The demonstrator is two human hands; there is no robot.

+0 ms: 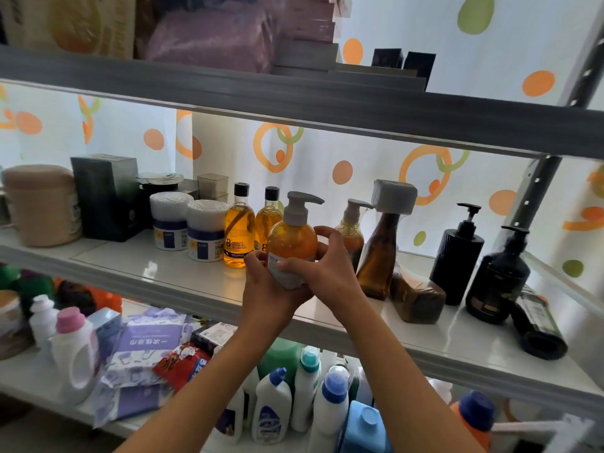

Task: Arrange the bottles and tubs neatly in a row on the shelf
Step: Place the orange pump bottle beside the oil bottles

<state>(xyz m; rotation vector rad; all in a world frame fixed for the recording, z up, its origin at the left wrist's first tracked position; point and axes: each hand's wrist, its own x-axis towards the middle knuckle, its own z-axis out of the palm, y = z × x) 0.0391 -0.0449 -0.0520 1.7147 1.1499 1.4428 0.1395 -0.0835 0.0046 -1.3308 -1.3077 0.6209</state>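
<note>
From the head camera, two amber bottles with black caps [239, 223] stood just left of the held one, and two white tubs [188, 225] stood further left, beside a dark box [106, 196]. To the right a small amber pump bottle [352, 228] and a tall brown bottle [380, 253] crowded close, with a brown bottle lying on its side [416, 297] and two black pump bottles [477, 259] beyond. The orange pump bottle [292, 243] stood upright near the front edge of the white shelf [170, 273], its long axis vertical and its grey spout pointing right. The left hand [266, 282] cupped its lower part with curled fingers; the right hand [322, 263] grasped its right side (thumb over the label). A curtain with orange and green dots [343, 171] hung behind, backlit.
</note>
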